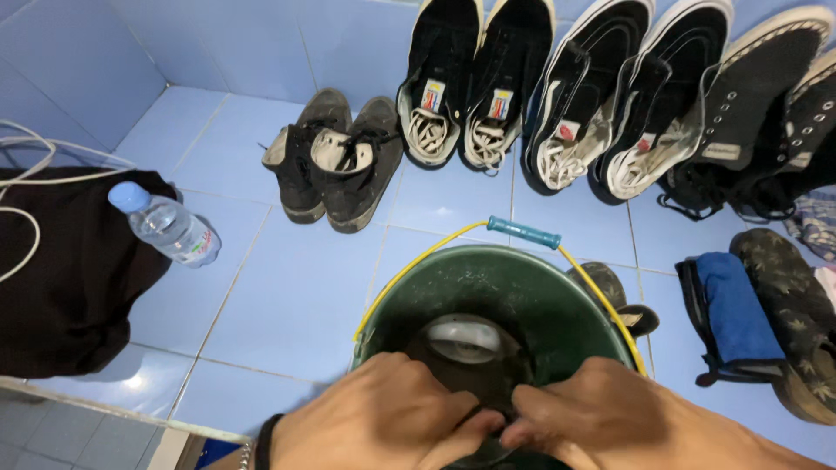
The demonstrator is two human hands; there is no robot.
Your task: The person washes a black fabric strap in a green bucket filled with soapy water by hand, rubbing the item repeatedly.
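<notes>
Both hands working a dark shoe inside the green bucket, bottom centre of frame.

Left hand point(383, 418) and right hand point(601, 422) both pinch the near end of the dark shoe point(466, 352) over the green bucket point(522, 287). Shoe's long axis runs near-to-far, pale insole facing up; can't tell which end is the toe. Best done with even grip on both sides, shoe kept low inside the rim, yellow handle point(522, 233) clear at the back.

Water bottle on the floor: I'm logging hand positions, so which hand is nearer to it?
Left. The left hand is at the green bucket, on the water bottle's side; the right hand is farther away.
</notes>
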